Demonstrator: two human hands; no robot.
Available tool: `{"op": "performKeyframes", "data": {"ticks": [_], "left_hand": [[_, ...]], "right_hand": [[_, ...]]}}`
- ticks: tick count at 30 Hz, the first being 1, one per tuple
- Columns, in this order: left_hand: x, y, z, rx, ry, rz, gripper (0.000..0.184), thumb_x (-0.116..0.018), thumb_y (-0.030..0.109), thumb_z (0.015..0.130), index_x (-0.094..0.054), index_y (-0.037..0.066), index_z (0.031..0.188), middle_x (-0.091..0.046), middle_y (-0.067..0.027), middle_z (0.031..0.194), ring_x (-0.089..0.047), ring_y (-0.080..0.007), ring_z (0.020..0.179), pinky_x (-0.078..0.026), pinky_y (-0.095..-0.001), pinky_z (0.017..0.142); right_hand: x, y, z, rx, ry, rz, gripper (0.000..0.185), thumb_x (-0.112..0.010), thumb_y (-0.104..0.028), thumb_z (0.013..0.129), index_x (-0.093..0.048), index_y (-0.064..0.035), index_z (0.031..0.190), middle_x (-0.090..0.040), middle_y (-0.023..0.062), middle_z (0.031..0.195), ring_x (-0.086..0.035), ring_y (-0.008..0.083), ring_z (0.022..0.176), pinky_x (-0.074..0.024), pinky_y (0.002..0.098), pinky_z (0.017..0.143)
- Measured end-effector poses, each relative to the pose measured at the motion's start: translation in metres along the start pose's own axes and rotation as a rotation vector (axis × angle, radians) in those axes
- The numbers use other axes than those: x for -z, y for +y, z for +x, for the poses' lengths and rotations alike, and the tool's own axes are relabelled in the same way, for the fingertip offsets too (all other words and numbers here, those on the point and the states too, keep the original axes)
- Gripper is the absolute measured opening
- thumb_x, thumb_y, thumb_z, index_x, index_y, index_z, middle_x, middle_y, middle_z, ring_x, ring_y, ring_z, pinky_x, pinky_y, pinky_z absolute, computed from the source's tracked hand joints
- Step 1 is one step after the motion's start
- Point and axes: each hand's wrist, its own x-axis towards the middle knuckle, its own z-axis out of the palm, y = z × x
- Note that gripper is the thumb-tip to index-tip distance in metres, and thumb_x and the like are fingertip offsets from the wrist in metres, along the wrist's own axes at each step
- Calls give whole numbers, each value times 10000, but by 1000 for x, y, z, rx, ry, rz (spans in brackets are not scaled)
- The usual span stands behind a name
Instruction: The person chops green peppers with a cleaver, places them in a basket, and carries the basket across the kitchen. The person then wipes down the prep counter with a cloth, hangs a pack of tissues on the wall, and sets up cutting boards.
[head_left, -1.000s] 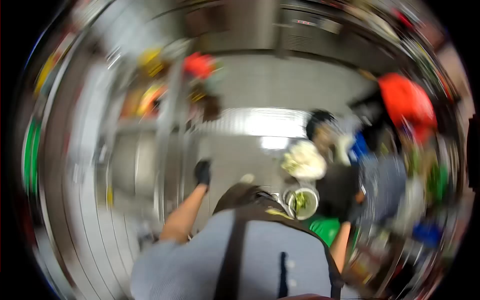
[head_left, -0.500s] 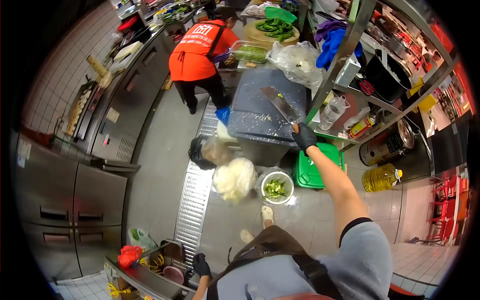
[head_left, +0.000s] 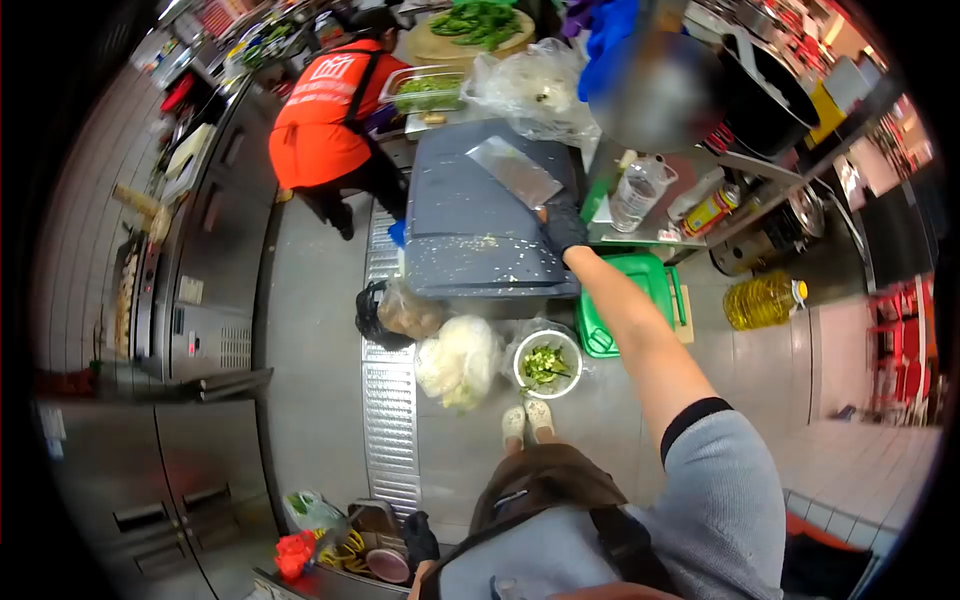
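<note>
My right hand (head_left: 563,225), in a black glove, is closed on the handle of a cleaver (head_left: 513,170). The broad blade lies over the lid of a large grey bin (head_left: 475,195); whether it touches the lid I cannot tell. Pale crumbs are scattered on that lid. Low in the view, my gloved left hand (head_left: 421,538) hangs beside a metal shelf unit, close to a pink bowl (head_left: 388,565). Its fingers are too dark and small to read. On the floor before my feet stands a white bucket (head_left: 575,378) of cut green vegetables.
A bag of pale vegetables (head_left: 462,360) sits left of the bucket, a green-lidded container (head_left: 640,280) right of it. An oil jug (head_left: 762,302) stands farther right. Beyond the bin's left side, a co-worker in an orange top (head_left: 325,120) bends over a counter. Metal shelving (head_left: 770,170) rises at right.
My view has shifted, and my feet now stand side by side, closer to the bucket. The cleaver has turned so its flat side shows over the bin lid. The co-worker is still bent over.
</note>
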Motion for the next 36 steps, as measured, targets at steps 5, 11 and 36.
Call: {"op": "performKeyframes", "data": {"ticks": [5, 11, 36], "left_hand": [[-11, -23, 84, -99, -292, 422, 243, -488, 226, 860, -601, 30, 950, -617, -140, 917, -569, -256, 812, -434, -353, 742], [-83, 36, 158, -232, -428, 381, 247, -484, 227, 860, -593, 33, 966, -612, -155, 927, -571, -275, 816, -436, -367, 736], [-740, 504, -168, -1078, -757, 246, 276, -549, 218, 855, -612, -29, 961, -626, -194, 945, -594, -293, 869, -440, -345, 786]], "right_hand": [[5, -5, 1, 100, -145, -211, 260, -425, -116, 784, -598, 26, 916, -577, 230, 908, -557, 346, 874, -424, 419, 771], [184, -47, -150, 8, -229, 363, 301, -478, -170, 862, -477, -66, 1144, -558, 146, 1010, -548, 266, 897, -442, 372, 756], [658, 554, -542, -1077, 610, 140, 386, -613, -125, 781, -529, -74, 1154, -619, 138, 873, -605, 261, 783, -480, 352, 729]]}}
